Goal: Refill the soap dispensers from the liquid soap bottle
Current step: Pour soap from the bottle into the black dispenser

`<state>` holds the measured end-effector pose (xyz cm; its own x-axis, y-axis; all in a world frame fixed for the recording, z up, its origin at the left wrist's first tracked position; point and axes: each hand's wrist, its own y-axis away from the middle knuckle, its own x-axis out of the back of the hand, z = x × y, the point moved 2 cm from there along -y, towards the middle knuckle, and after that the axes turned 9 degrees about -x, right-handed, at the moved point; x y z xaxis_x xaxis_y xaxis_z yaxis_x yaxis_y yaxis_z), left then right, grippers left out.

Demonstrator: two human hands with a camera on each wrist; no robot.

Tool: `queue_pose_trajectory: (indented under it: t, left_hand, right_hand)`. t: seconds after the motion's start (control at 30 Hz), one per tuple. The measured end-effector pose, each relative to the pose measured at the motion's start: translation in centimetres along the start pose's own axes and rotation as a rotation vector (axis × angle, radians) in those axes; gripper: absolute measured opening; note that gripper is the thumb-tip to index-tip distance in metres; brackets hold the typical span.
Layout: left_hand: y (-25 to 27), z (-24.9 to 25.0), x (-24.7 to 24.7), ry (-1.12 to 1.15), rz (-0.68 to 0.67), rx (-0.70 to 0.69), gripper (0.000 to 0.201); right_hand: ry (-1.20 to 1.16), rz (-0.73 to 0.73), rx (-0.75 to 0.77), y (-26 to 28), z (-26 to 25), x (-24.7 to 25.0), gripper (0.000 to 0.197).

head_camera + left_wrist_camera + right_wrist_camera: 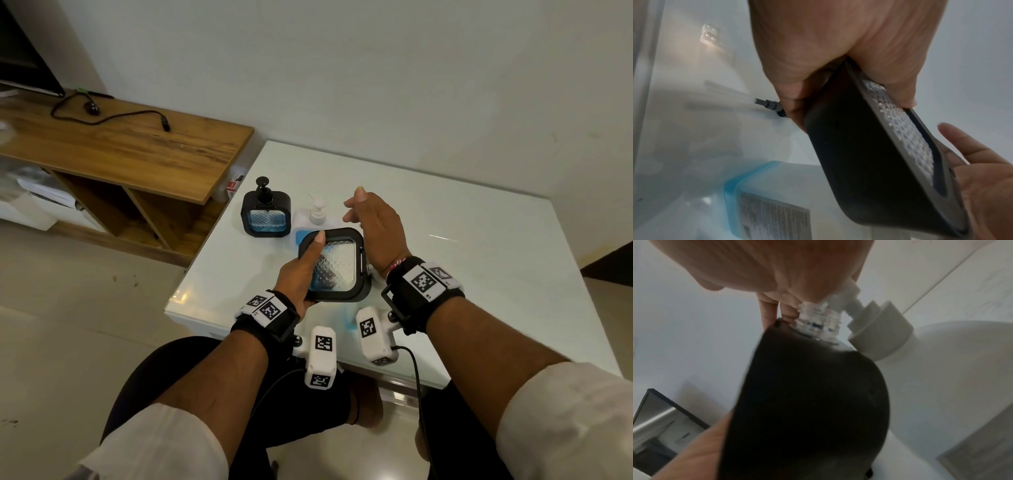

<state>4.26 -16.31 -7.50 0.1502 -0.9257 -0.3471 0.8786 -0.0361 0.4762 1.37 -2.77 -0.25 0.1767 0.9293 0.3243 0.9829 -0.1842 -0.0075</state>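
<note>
My left hand [306, 271] grips a black square soap dispenser [337, 270] with a clear textured window, tilted above the near part of the white table [479, 260]; the thumb lies across the window. Its clear threaded neck [818, 321] carries no pump. My right hand [371, 219] hovers just beyond it with relaxed fingers [766, 313] by the neck, holding nothing. Behind stands the white liquid soap bottle [317, 214] with blue soap and a pump [879, 331]. A second black dispenser [266, 214], pump fitted and blue inside, stands to the left.
A grey and black pump piece [768, 105] lies on the table behind my left fingers. A wooden cabinet [137, 147] with a black cable [113, 116] stands left of the table, a dark screen [24, 58] on its far end.
</note>
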Motion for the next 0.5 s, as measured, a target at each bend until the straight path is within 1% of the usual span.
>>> queue_pose_trajectory:
  t: [0.13,0.27,0.37,0.5]
  left_hand:
    - [0.1,-0.1,0.0,0.007,-0.007,-0.005,0.082]
    - [-0.2,-0.1,0.2,0.004,0.008,-0.001,0.089]
    - [-0.2,0.0,0.2,-0.01,0.004,-0.003,0.094]
    - [-0.1,0.0,0.0,-0.022,0.004,0.0,0.086]
  right_hand:
    - [0.003,-0.012,0.015,0.2,0.1,0.0,0.053]
    - [-0.087,-0.026,-0.02,-0.5,-0.2,0.0,0.055]
    - [-0.11,-0.017,-0.065,-0.9,-0.1,0.2,0.057]
    - [-0.035,-0.038,-0.066,-0.5,0.4,0.2,0.057]
